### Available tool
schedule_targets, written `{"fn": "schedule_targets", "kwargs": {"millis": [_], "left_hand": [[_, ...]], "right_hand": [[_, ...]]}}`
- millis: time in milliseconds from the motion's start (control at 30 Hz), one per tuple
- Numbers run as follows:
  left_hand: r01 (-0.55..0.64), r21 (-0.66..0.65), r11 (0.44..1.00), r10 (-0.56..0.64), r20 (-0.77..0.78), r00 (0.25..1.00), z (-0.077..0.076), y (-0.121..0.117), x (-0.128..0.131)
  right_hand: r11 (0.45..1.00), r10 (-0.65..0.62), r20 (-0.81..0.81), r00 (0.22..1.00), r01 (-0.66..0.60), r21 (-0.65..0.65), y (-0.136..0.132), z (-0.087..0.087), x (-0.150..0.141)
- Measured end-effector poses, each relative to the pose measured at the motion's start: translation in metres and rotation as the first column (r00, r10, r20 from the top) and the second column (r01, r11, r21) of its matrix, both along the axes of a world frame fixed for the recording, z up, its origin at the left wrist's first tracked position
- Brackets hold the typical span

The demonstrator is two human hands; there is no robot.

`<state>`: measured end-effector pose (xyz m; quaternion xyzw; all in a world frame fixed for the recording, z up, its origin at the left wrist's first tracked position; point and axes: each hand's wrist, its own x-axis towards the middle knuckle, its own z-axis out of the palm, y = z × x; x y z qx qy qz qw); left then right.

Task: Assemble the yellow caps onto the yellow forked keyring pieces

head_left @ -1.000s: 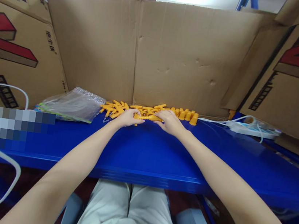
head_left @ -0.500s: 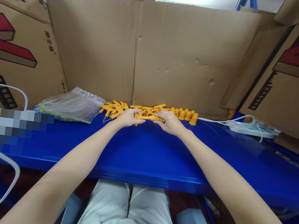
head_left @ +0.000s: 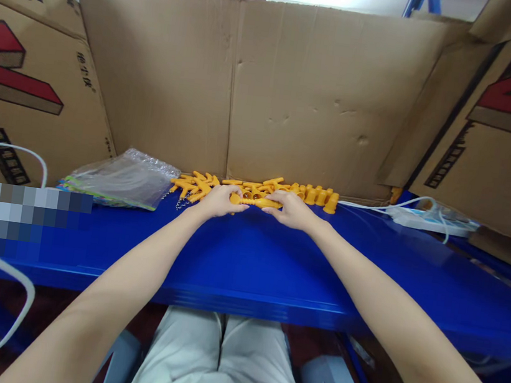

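Note:
My left hand (head_left: 220, 201) is closed with thumb and fingers around the left end of a slim yellow plastic piece (head_left: 253, 202). Its right end sits in the pinch of my right hand (head_left: 294, 211). The piece lies level between the hands; whether it is one part or two joined parts I cannot tell. Beside my left hand is a heap of yellow T-shaped corkscrews (head_left: 194, 186), some with metal spirals showing. More yellow parts (head_left: 273, 182) lie just behind the hands. Yellow cup-shaped pieces (head_left: 321, 196) stand in rows to the right of my right hand.
Clear plastic bags (head_left: 120, 180) lie on the blue tabletop (head_left: 256, 260) at the left. A white power strip (head_left: 435, 222) with cables is at the right. A cardboard panel (head_left: 325, 94) walls off the back, with printed boxes (head_left: 24, 92) at the sides.
My right fingers have shifted slightly on the yellow piece, and more of it shows between the hands. Otherwise the hands stay in the same place.

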<state>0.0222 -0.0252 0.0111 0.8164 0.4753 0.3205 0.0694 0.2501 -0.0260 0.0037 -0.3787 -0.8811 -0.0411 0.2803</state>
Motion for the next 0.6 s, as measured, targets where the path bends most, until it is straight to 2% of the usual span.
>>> {"fn": "schedule_targets", "kwargs": {"millis": [133,233,367,600], "left_hand": [[-0.013,0.034,0.999,0.014,-0.033,0.999,-0.0006,-0.0001,0.0006],[-0.022,0.076,0.997,0.027,-0.059,0.998,-0.0022,0.0009,0.0009],[-0.011,0.13,0.991,0.023,-0.097,0.995,-0.0046,0.0025,0.0011],[-0.006,0.21,0.978,0.034,-0.128,0.991,-0.0063,0.0025,0.0021]], "right_hand": [[0.997,0.011,-0.062,0.998,-0.016,-0.08,-0.0008,0.0016,-0.0007],[0.979,0.007,-0.106,0.994,-0.029,-0.201,-0.0023,0.0042,0.0006],[0.923,0.003,-0.199,0.98,-0.079,-0.376,-0.0041,0.007,0.0032],[0.806,0.002,-0.45,0.893,-0.268,-0.528,-0.0031,0.0047,0.0028]]}}
